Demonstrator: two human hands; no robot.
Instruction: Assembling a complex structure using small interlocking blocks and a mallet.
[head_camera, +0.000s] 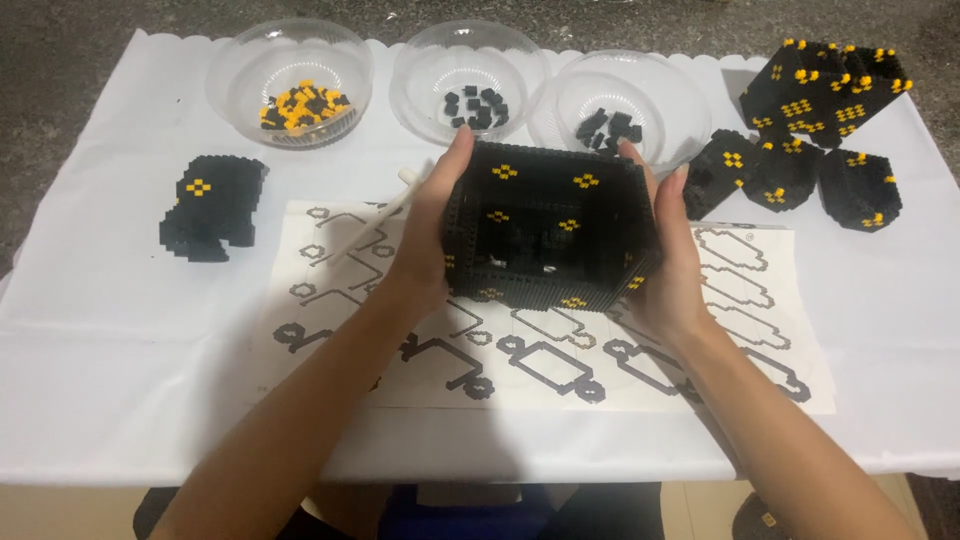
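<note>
Head view — only one camera. Both hands are holding a hollow black brick box (548, 225) above the middle of the table, over the instruction sheet (540, 360). The left hand (425, 235) is pressing flat against the box's left wall, thumb hooked over the top rim; fingers are lying nearly straight, closed onto the wall. The right hand (672, 262) is mirroring it on the right wall, fingers wrapping behind. The open side is tilting toward the camera, probably so the inside is showing; small loose pieces are lying on its floor. Gripping by opposite walls is likely keeping the thin brick sides from flexing apart.

The box is black with small yellow cross-shaped marks on its walls and rim.

Along the far edge of the white cloth (90, 330), three clear bowls are sitting in a row: the left bowl (290, 70) with yellow and black bricks, the middle bowl (468, 72) and right bowl (625, 105) with black ones only — sorted stock, within reach. A white stick-like tool (385, 215) is lying just left of the left hand, on the sheet's far edge.

Near the left edge a small black built part (212, 205) with one yellow mark is resting alone. At the far right corner, finished black blocks (810, 130) with yellow marks are clustering, one stacked tilted on the others.

The sheet is white, printed with grey-and-black outline diagrams in rows.
</note>
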